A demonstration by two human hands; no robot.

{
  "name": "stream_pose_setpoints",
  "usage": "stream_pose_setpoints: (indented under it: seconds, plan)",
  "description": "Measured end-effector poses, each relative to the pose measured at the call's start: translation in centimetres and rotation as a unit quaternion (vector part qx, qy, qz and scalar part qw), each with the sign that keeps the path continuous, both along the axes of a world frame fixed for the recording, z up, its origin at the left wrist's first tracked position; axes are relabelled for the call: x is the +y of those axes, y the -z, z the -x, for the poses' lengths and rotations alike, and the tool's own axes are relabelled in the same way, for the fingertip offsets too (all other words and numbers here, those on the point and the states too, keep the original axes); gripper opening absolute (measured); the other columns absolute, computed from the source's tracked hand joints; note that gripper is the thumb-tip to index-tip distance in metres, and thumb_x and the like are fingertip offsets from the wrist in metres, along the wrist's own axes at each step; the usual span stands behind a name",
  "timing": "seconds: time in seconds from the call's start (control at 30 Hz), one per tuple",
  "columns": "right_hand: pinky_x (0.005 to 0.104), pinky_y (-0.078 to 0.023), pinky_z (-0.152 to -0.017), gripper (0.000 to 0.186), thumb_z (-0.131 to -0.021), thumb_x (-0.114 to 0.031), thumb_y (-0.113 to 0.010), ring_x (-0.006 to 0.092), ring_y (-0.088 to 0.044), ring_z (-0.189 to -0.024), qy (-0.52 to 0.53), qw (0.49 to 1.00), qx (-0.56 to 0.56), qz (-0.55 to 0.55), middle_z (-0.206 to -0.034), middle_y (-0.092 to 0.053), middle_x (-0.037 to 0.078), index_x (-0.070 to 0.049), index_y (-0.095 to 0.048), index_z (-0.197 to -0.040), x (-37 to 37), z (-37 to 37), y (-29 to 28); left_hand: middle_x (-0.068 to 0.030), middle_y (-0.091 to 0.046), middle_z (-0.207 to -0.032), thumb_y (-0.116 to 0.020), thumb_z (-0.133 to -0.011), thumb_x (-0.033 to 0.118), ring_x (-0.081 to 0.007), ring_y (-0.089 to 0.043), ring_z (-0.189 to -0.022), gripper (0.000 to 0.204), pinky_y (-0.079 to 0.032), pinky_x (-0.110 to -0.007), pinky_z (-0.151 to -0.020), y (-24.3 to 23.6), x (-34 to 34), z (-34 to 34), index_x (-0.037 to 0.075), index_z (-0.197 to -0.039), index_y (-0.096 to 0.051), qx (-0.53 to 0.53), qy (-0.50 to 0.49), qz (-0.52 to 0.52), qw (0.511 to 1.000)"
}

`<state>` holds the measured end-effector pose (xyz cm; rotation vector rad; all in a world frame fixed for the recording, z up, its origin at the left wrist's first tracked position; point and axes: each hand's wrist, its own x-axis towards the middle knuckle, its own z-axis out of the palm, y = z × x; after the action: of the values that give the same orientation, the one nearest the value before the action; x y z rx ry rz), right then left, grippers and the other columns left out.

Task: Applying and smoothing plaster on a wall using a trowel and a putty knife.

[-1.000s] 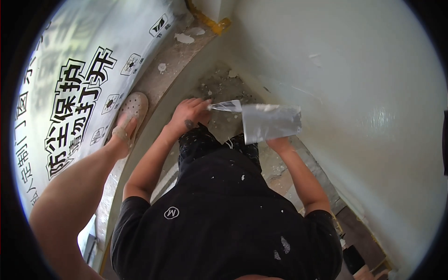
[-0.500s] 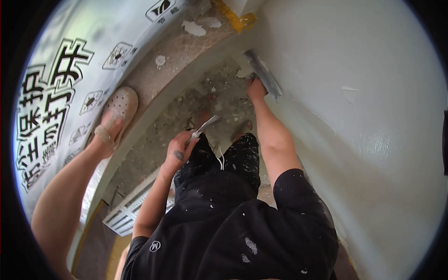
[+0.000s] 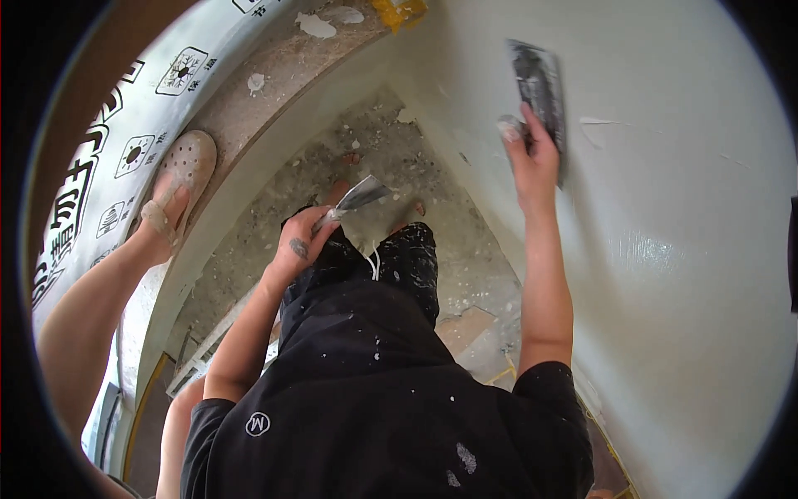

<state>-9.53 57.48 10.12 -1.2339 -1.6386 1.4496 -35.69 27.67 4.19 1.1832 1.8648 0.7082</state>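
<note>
My right hand [image 3: 534, 158] grips a plastering trowel [image 3: 540, 79] by its handle. The trowel's dark, smeared blade is up against or very near the pale, smooth wall [image 3: 682, 183]; I cannot tell whether it touches. A thin ridge of white filler [image 3: 600, 121] shows on the wall just right of the blade. In front of my thighs, my left hand [image 3: 301, 245] is closed on a putty knife [image 3: 366, 193], its metal blade pointing up and to the right, away from the wall.
Another person's leg [image 3: 96, 308] in a beige clog [image 3: 193, 158] rests on the stone ledge [image 3: 241, 125] at left, beside printed plastic film [image 3: 154, 112]. Filler splashes spot the rough floor [image 3: 357, 137]. Yellow tape [image 3: 399, 14] marks the far corner. A slatted white piece [image 3: 199, 362] lies lower left.
My right hand has lifted the trowel from low beside the floor up and to the right across the wall. My left hand still holds the putty knife, a little farther left and higher.
</note>
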Motion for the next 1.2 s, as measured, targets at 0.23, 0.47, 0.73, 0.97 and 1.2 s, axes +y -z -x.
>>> stream_pose_setpoints:
  seconds: [0.23, 0.47, 0.73, 0.97, 1.2]
  plan:
    - [0.0315, -0.050, -0.084, 0.039, -0.092, -0.030, -0.069, 0.0181, -0.064, -0.094, -0.022, 0.991, -0.097, -0.088, -0.103, -0.069, 0.011, -0.003, -0.064, -0.120, -5.0, -0.5, 1.7, -0.0169, -0.066, -0.082, -0.065, -0.091, 0.025, -0.0319, -0.064, -0.073, 0.027, -0.050, -0.038, -0.068, 2.5, -1.4, -1.9, 0.003, -0.106, -0.067, -0.059, -0.030, 0.049, 0.997]
    - [0.0459, -0.050, -0.085, 0.043, -0.088, -0.041, -0.064, 0.0363, -0.065, -0.099, -0.067, 0.932, -0.353, -0.045, -0.105, -0.070, 0.016, -0.008, -0.065, -0.115, -5.3, 3.6, 20.7, -0.0097, -0.064, -0.073, -0.064, -0.093, 0.024, -0.0174, -0.062, -0.062, 0.027, -0.049, -0.032, -0.062, 1.8, -1.9, -3.3, 0.001, -0.105, -0.067, -0.110, -0.052, 0.090, 0.989]
    - [0.0467, -0.049, -0.092, 0.056, -0.084, -0.038, -0.066, 0.0367, -0.063, -0.108, -0.045, 0.888, -0.451, -0.083, -0.120, -0.065, 0.018, -0.012, -0.055, -0.133, 0.9, 7.0, 27.8, -0.0057, -0.062, -0.070, -0.064, -0.093, 0.024, -0.0124, -0.060, -0.061, 0.025, -0.047, -0.029, -0.058, 1.1, -5.0, -4.7, 0.000, -0.100, -0.066, -0.113, -0.115, 0.107, 0.981]
    - [0.0427, -0.048, -0.089, 0.068, -0.084, -0.030, -0.071, 0.0318, -0.064, -0.101, 0.024, 0.952, -0.239, -0.189, -0.112, -0.066, 0.017, -0.005, -0.045, -0.143, -0.9, 4.6, 13.1, -0.0048, -0.064, -0.070, -0.064, -0.093, 0.025, -0.0118, -0.061, -0.061, 0.027, -0.047, -0.029, -0.059, 0.7, -5.2, -4.3, 0.001, -0.103, -0.067, -0.119, -0.110, 0.089, 0.983]
    - [0.0245, -0.048, -0.083, 0.061, -0.090, -0.018, -0.072, 0.0103, -0.059, -0.090, 0.034, 0.995, -0.022, -0.087, -0.102, -0.065, 0.007, 0.009, -0.045, -0.138, -2.1, -2.2, -12.3, -0.0064, -0.064, -0.072, -0.064, -0.093, 0.026, -0.0128, -0.062, -0.061, 0.029, -0.049, -0.030, -0.060, -0.7, 2.8, -6.0, 0.001, -0.108, -0.068, -0.151, 0.023, -0.017, 0.988]
